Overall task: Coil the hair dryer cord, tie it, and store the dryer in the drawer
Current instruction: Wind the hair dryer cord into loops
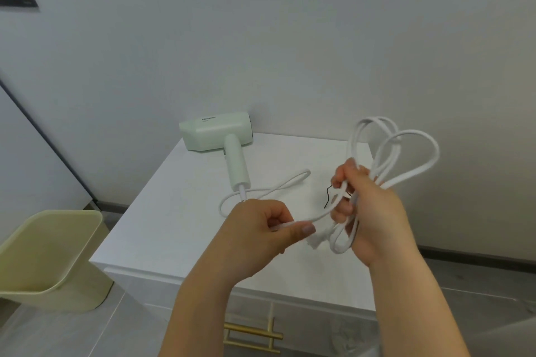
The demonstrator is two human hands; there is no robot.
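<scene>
Pale green, the hair dryer (216,130) lies on its side at the far edge of the white surface (174,211), at about 11 o'clock from the hands. Its barrel is against the wall (290,38) and its grip points back toward 6 o'clock. The white cord (319,215) leaves the end of that grip, makes a loose loop on the surface toward 3 o'clock, and rises to the left hand (261,229). That hand pinches the cord between the thumb and curled fingers. From there a short stretch of cord runs toward 2 o'clock into the right hand (368,211). The fingers of the right hand are curled round a bundle of several loops; the loops fan out above the fist toward 1 o'clock and hang below it toward 6. The two hands are near each other but apart, both held above the surface. A thin black tie (328,197) shows just at 9 o'clock of the right hand's fingers. The white plug (314,242) hangs between the hands. Below the surface's near edge, at 6 o'clock, the drawer (319,327) is closed, with a gold bar handle (252,335). A pale yellow-green bin (52,264) stands on the floor at 9 o'clock.
</scene>
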